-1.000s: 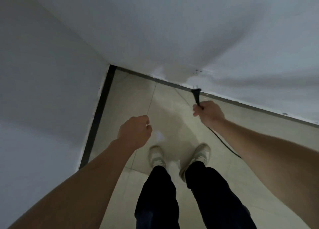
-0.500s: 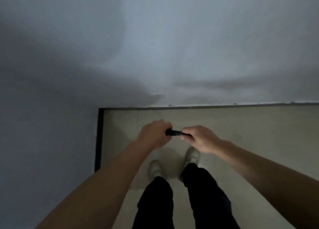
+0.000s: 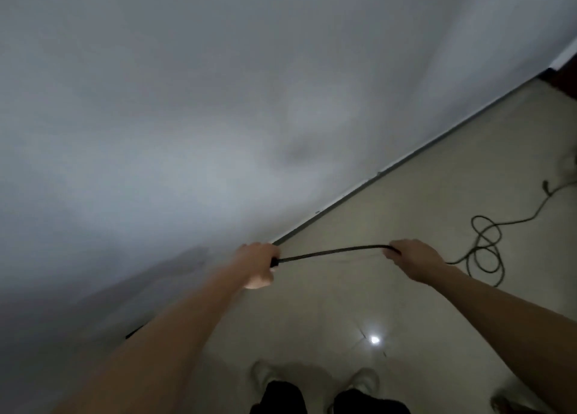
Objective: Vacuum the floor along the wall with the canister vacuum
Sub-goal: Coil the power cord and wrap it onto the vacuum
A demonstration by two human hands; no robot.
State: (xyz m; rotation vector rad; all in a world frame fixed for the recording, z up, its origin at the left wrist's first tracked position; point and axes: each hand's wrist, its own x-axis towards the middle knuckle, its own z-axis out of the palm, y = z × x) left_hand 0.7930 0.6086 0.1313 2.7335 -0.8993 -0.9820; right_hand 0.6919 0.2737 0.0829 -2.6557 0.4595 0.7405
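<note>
Close by the baseboard (image 3: 402, 161), the left hand (image 3: 257, 265) curls its fingers round the power cord (image 3: 334, 251) at its thick end; farther from the baseboard the right hand (image 3: 413, 257) pinches it. The canister vacuum is nowhere in sight. A tug may knot those loops (image 3: 487, 248) or trip them

Grey wall (image 3: 218, 117) meets glossy beige tiled floor (image 3: 421, 226).

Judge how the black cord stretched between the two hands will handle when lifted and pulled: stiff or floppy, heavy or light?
Probably floppy: the cord bows slightly between the left hand and right hand, and its slack lies in loose loops on the floor. Likely light, since it looks thin. Those loops may snag if tugged.
</note>
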